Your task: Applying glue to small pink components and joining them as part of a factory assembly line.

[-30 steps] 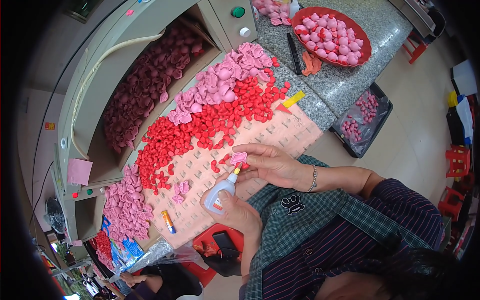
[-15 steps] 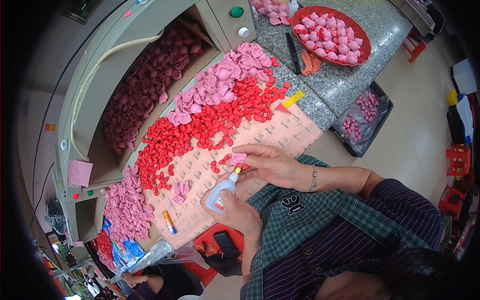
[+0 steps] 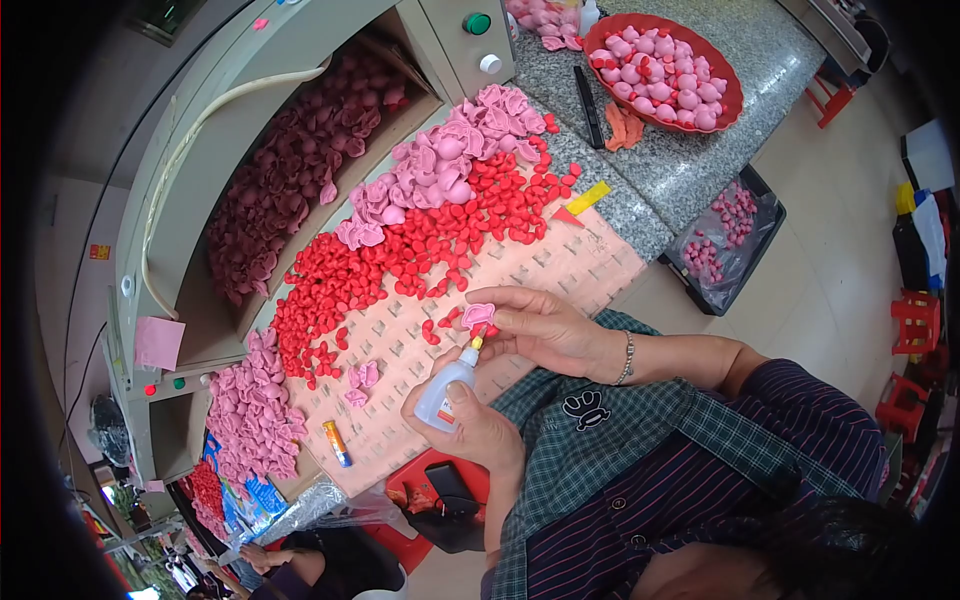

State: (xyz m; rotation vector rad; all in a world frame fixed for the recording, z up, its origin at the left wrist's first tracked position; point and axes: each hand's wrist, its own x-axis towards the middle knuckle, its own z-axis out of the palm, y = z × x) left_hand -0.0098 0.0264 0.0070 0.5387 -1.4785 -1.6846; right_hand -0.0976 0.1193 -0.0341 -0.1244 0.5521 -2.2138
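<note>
My left hand (image 3: 470,428) is closed around a translucent squeeze bottle (image 3: 440,402) with a yellow tip, which looks like a glue bottle. Its nozzle points up at the fingers of my right hand (image 3: 545,328). That hand, with a bracelet at the wrist, pinches a small hollow pink piece (image 3: 478,315) with a wavy rim. A bit of red shows just under the piece, beside the nozzle; whether the tip touches it I cannot tell. Beneath both hands lies a pale pink perforated mat (image 3: 400,345). Loose red pieces (image 3: 330,290) are heaped on its far side.
Pink pieces (image 3: 440,160) are piled beyond the red ones, and more (image 3: 255,410) lie at the left. A grey machine (image 3: 150,230) stands behind. On the granite counter (image 3: 660,175) sits a red bowl (image 3: 738,100) of pink shapes. A small tube (image 3: 337,443) lies on the mat.
The bottle has tilted slightly more upright in my left hand. The pink piece has turned a little in my right fingers, showing more of its hollow side.
</note>
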